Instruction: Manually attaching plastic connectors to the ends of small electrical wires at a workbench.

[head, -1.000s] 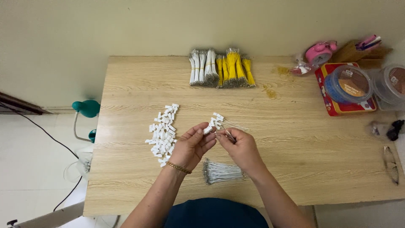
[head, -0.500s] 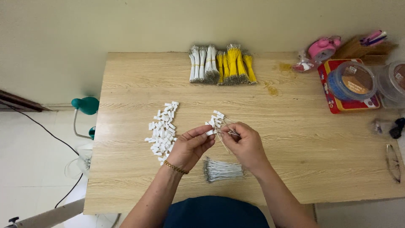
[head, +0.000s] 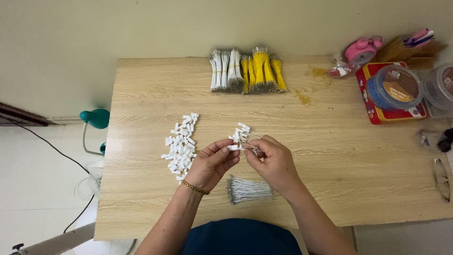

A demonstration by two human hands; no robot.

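Both hands meet above the tabletop [head: 358, 179]: the left hand [head: 211, 163] pinches a white connector [head: 233, 147], the right hand [head: 272, 160] pinches a thin wire [head: 250, 148] against it, likely for alignment. Loose connectors [head: 180, 145] lie left, white wires [head: 247, 190] near.

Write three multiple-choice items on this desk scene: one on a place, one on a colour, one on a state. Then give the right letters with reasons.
1. Where does the heap of small white plastic connectors lie?
A. beside the left hand
B. inside the red tin
C. on the floor

2. What colour are the wire bundles at the far edge, next to the white wire bundles?
A. green
B. yellow
C. black

3. What are the two hands doing?
A. resting flat
B. pinching a small white piece together
C. hanging off the table

Key: 1 A, the heap sits by the left hand. 2 B, they are plainly yellow. 3 B, the right hand meets the left on the piece.
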